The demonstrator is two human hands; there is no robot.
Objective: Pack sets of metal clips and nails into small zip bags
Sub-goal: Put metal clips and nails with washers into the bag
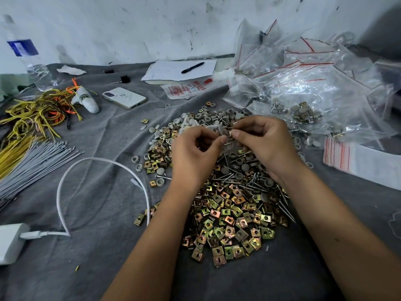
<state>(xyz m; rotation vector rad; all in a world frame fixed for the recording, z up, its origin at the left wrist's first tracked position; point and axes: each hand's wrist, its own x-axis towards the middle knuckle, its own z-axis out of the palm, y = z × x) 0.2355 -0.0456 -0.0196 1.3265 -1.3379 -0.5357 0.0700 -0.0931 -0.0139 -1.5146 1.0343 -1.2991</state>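
Grey cloth (108, 170) beneath scuffed wall (130, 25)

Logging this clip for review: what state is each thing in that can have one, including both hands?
left hand: pinching the small zip bag.
right hand: pinching the same bag.
small zip bag: held up between both hands, some hardware inside; seal not discernible.
metal clips: loose pile on the cloth.
nails: loose, mixed into the pile.
filled bags: heaped at right.
phone: face down.
pen: lying on paper.
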